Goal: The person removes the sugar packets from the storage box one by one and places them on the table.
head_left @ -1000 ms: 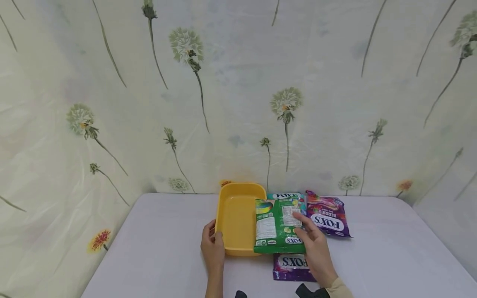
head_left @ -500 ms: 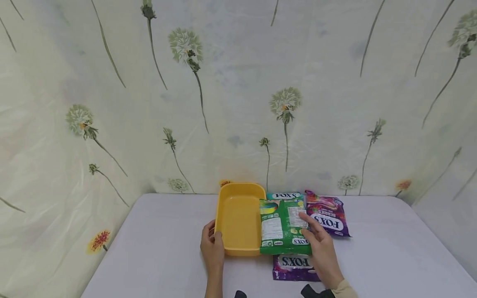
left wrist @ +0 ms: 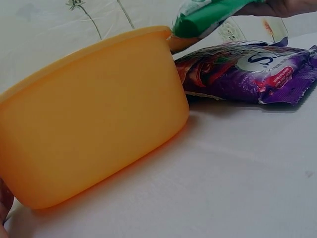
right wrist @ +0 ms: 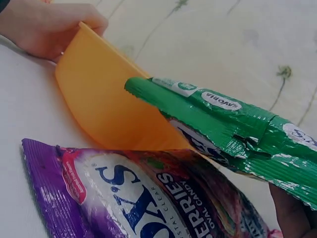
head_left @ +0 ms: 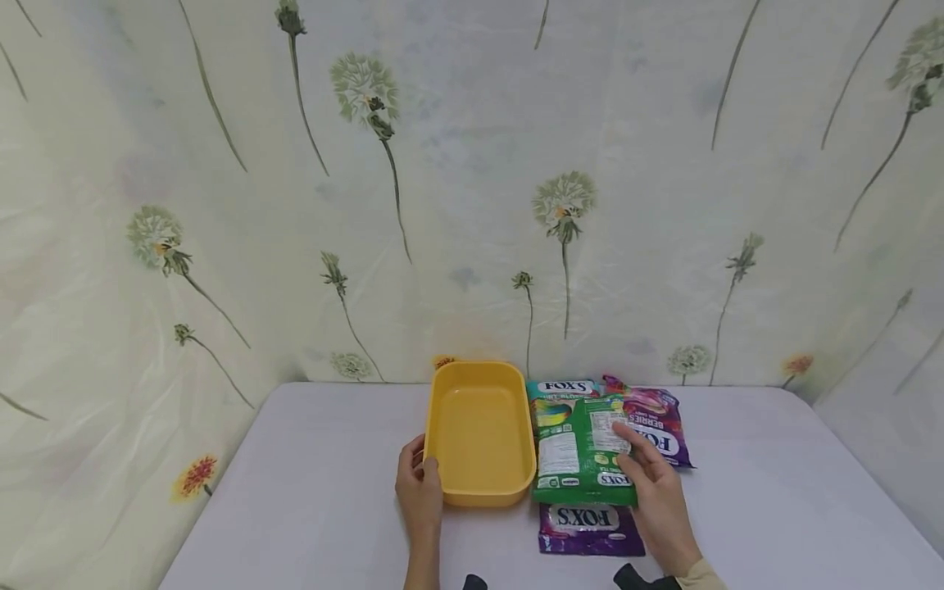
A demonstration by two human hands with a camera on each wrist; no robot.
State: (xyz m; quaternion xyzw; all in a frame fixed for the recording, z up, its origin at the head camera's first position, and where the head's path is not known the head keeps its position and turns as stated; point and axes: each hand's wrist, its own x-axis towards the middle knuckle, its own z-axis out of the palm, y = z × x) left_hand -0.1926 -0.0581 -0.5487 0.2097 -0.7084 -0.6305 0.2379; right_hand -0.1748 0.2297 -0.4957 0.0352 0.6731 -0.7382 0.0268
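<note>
My left hand grips the left rim of a deep yellow plastic tub, thumb over the edge. Nothing lies in the tub. My right hand holds a green Fox's candy bag by its right side, thumb and fingers on the printed back. This bag hangs raised beside the tub's right wall, over other candy bags. In the right wrist view the green bag is tilted above a purple Fox's Berries bag. Part of the right hand is hidden behind the bag there.
A purple Fox's bag lies near the front, another purple Berries bag at the back right. A teal Fox's bag shows partly behind the green one. White cloth covers the table; a flowered curtain hangs behind.
My right hand has moved the green candy bag to the right, from over the tub's right edge to beside it. The left hand stays on the tub.
</note>
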